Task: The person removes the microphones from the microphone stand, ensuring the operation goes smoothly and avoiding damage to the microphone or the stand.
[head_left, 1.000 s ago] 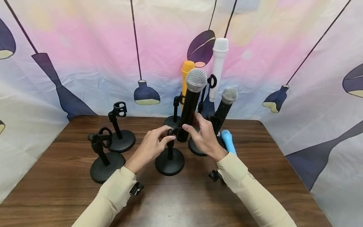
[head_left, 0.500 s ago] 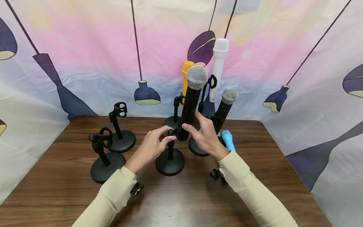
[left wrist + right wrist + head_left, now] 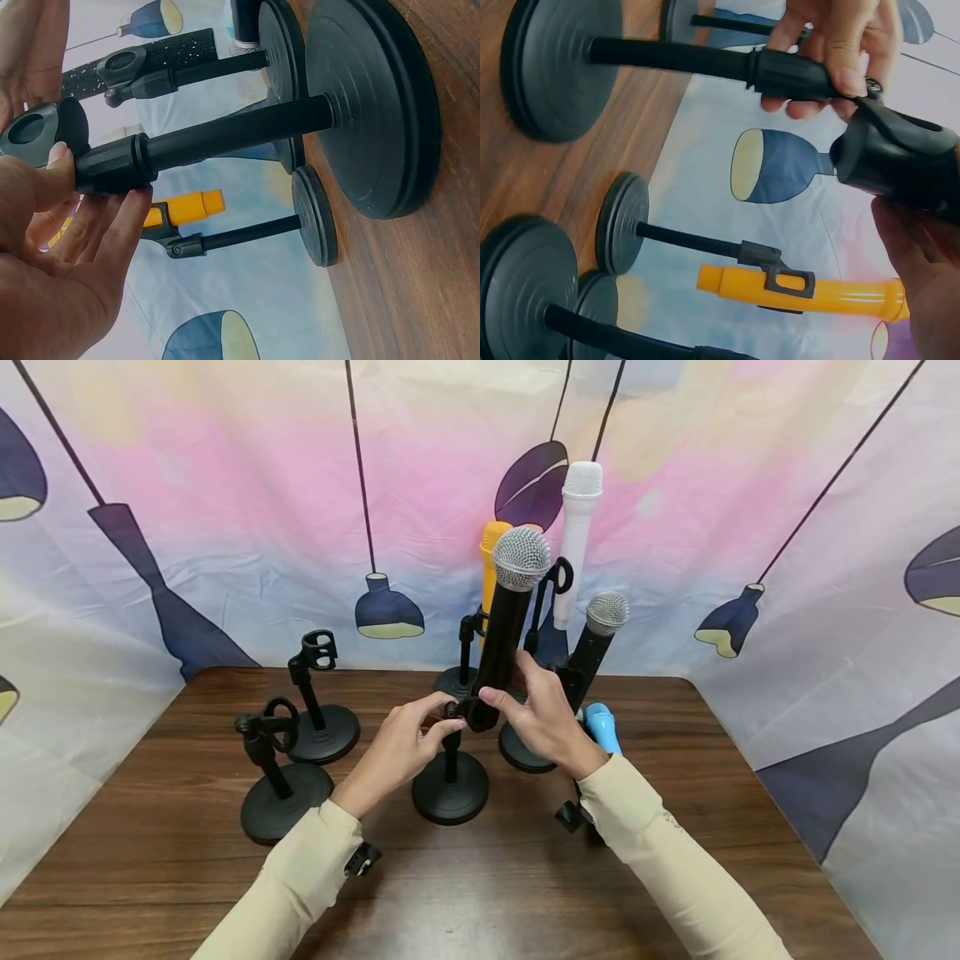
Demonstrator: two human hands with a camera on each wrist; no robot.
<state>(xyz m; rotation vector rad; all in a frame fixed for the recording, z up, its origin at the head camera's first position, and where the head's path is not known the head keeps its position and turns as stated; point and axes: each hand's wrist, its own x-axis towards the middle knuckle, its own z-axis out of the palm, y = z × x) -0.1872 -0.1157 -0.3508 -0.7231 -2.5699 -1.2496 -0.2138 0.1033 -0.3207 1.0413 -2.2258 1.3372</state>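
My left hand (image 3: 405,747) pinches the neck joint of a black desk microphone stand (image 3: 450,789), just under its clip. In the left wrist view, the thumb and fingers (image 3: 124,225) close round that joint. A black microphone (image 3: 504,631) with a silver mesh head leans slightly right, its lower end in the clip. My right hand (image 3: 543,714) grips the microphone low on its body, thumb in front and fingers behind. The right wrist view shows the clip (image 3: 911,139) round the microphone's end. The stand's round base rests on the table.
Two stands without microphones, a front one (image 3: 285,797) and a rear one (image 3: 322,727), stand left. Behind are a yellow microphone (image 3: 490,568) and a white microphone (image 3: 577,543) on stands. Right are another black microphone (image 3: 592,647) and a blue microphone (image 3: 602,727), partly hidden by my arm.
The black microphone's head has shifted slightly up and its lower end has risen a little. My right hand has moved up slightly with it; my left hand stays at the joint.
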